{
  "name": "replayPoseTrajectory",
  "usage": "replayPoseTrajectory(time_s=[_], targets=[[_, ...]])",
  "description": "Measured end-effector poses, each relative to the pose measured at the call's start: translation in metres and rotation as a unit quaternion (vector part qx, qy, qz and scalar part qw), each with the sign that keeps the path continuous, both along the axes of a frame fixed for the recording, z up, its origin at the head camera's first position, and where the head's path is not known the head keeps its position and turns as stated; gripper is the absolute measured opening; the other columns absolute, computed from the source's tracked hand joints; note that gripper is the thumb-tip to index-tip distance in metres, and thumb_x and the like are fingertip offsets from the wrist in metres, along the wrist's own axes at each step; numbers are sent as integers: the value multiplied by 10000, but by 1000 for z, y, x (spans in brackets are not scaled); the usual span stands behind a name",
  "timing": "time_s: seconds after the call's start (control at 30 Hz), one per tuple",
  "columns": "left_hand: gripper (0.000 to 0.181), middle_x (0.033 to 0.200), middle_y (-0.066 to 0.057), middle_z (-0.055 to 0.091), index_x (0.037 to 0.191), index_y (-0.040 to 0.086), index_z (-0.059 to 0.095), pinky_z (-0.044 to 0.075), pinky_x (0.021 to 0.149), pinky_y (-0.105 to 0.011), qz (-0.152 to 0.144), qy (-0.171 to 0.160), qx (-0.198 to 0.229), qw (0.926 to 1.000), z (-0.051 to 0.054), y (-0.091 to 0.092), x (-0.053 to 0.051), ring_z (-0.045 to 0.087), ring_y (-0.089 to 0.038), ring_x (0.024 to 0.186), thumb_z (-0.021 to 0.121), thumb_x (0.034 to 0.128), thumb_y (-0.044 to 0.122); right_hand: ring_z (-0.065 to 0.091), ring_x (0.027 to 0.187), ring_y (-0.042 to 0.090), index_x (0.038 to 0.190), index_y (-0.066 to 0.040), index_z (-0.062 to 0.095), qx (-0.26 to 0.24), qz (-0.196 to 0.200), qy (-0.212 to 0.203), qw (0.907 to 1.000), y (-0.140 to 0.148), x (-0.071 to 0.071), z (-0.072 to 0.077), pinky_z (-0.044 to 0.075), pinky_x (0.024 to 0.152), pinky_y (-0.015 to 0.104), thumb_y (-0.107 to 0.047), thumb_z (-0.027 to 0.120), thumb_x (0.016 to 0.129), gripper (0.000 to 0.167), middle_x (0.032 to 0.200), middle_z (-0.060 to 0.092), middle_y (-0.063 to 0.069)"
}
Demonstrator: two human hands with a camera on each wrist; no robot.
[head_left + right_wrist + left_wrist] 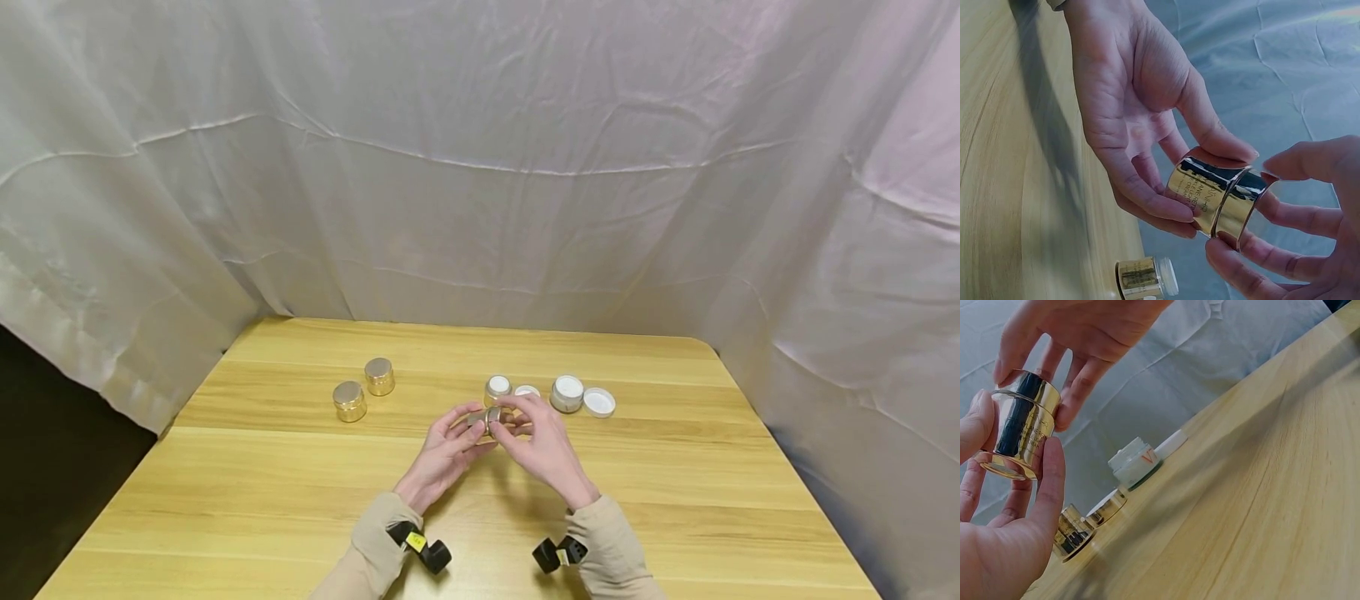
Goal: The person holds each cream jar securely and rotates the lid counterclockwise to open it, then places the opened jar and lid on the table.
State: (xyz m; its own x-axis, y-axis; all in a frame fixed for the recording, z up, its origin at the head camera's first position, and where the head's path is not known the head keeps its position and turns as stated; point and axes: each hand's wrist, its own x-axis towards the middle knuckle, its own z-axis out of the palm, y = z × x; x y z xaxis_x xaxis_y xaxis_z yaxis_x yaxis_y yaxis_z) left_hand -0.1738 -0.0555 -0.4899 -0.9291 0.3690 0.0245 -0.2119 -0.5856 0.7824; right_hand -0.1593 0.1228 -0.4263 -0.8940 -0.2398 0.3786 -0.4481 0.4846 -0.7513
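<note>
Above the table, a shiny gold cosmetic jar [1025,428] with dark printing lies tilted between both hands. My left hand [438,462] grips the jar body, thumb on one side and fingers on the other. At the other end, my right hand [547,442] pinches the gold lid [1244,200] between thumb and fingertips. A seam shows between lid and body; whether the lid is loose, I cannot tell. Just beyond the hands stands an open gold jar [498,390] with a white top, its lid [1109,506] beside it, partly hidden by my right hand in the head view.
Right of the open gold jar is an open pale glass jar [567,395] with a white top and a white lid [599,402] lying beside it. Two capped gold jars [349,402] stand at the left of the wooden table [262,500]. Grey curtains [480,208] surround its back and sides.
</note>
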Motion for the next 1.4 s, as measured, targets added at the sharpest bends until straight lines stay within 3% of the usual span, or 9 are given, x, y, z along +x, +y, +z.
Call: replayPoseTrajectory(time_s=[0.33, 0.63, 0.87, 1.03, 1.23, 1.3, 1.4], targets=[[225, 1147, 30, 678, 1154, 195, 618, 565, 1047, -355, -74, 51, 55, 9999, 0, -1, 0, 666, -97, 1081, 575, 1000, 38, 692, 794, 190, 1166, -134, 719, 244, -218, -65, 9994, 0, -1, -2, 576, 668, 185, -239, 738, 926, 264, 1082, 713, 92], [215, 1173, 11, 649, 1136, 201, 631, 562, 1048, -347, -34, -103, 65, 9999, 2, -2, 0, 655, -111, 1085, 580, 999, 42, 709, 854, 216, 1182, -52, 686, 48, 284, 293, 9992, 3, -2, -2, 648, 788, 312, -88, 766, 878, 316, 1060, 660, 107], [216, 1223, -14, 618, 1170, 184, 598, 541, 1083, -359, -55, -158, 300, 9994, 4, -4, 0, 637, -127, 1142, 564, 1007, 45, 684, 960, 269, 1195, -27, 643, -506, 747, 89, 9959, 8, -6, -2, 630, 905, 385, -9, 757, 859, 355, 1130, 633, 169], [232, 1232, -21, 615, 1204, 176, 549, 526, 1098, -339, -183, -126, 584, 9980, 5, -6, 0, 639, -132, 1143, 591, 997, 80, 651, 1025, 157, 1223, 17, 590, -1174, 1043, -358, 9869, 12, -8, -2, 603, 942, 315, 10, 742, 863, 391, 1204, 616, 231], [217, 1255, -33, 573, 1191, 176, 554, 521, 1102, -318, -160, -218, 919, 9954, 5, -5, 0, 625, -149, 1139, 552, 1010, 55, 608, 1090, 11, 1344, 142, 483, -1977, 1327, -965, 9664, 16, -11, -2, 553, 969, 174, 55, 672, 891, 498, 1338, 517, 373], [226, 1280, -41, 536, 1194, 174, 559, 516, 1106, -312, -170, -213, 1022, 9944, 6, -5, 0, 616, -152, 1144, 550, 1010, 44, 608, 1099, 8, 1370, 152, 463, -2125, 1354, -1126, 9612, 18, -12, -1, 550, 975, 182, 49, 662, 896, 524, 1366, 547, 296], [243, 1303, -48, 508, 1206, 174, 559, 511, 1111, -309, -181, -197, 1141, 9931, 7, -5, 0, 618, -149, 1141, 554, 1006, 37, 608, 1115, 29, 1390, 152, 444, -2246, 1401, -1329, 9551, 20, -13, -2, 551, 982, 214, 27, 655, 903, 545, 1366, 607, 58]])
